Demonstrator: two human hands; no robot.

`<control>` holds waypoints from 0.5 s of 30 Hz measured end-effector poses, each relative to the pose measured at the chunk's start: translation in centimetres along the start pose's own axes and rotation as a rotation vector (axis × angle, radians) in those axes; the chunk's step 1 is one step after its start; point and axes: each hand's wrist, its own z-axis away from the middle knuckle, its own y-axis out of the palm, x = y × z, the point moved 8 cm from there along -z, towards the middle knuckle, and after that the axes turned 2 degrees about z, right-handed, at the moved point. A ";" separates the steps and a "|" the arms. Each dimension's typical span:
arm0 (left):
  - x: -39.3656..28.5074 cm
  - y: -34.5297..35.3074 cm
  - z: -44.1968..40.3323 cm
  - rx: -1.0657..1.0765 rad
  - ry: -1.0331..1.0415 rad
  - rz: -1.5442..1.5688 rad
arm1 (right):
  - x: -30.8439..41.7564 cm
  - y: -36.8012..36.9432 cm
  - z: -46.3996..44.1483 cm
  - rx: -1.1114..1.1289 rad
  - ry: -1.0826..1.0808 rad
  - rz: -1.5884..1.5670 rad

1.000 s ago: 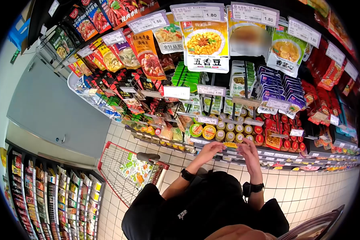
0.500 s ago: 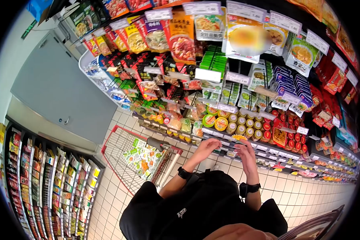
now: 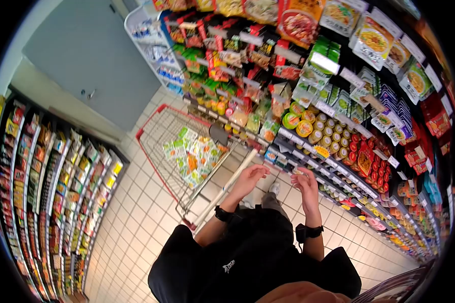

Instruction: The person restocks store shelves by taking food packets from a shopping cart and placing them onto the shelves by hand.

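Observation:
My left hand (image 3: pixel 251 183) is held in front of my body, its fingers loosely bent and apart with nothing in them. It is close to the pale handlebar (image 3: pixel 226 189) of a shopping cart (image 3: pixel 163 174) but apart from it. To the right, my right hand (image 3: pixel 305 187) is raised with its fingers curved and spread, also bare. A gap lies between the two hands. Inside the cart is a white sheet-like item printed with green and orange food pictures (image 3: pixel 191 157). A black band is on each wrist.
Ahead, a shelf unit holds hanging food pouches (image 3: pixel 301 22), yellow-lidded jars (image 3: pixel 304 128) and red-lidded jars (image 3: pixel 376 174). Another packed shelf (image 3: pixel 50 202) stands at the left. A grey door (image 3: pixel 93 55) is at the back left. The floor (image 3: pixel 131 242) is tiled.
The view has turned down and left, so the shelf goods appear further up and right. The cart is now more fully in view. Both hands stay raised and hold nothing.

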 end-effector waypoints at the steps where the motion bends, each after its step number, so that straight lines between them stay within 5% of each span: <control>1: 0.2 -0.7 1.1 -0.016 0.005 0.017 | 0.3 1.2 0.8 0.007 -0.002 -0.005; 15: 0.1 -4.4 12.5 -0.223 0.087 0.055 | -0.9 8.4 7.6 0.289 0.022 0.042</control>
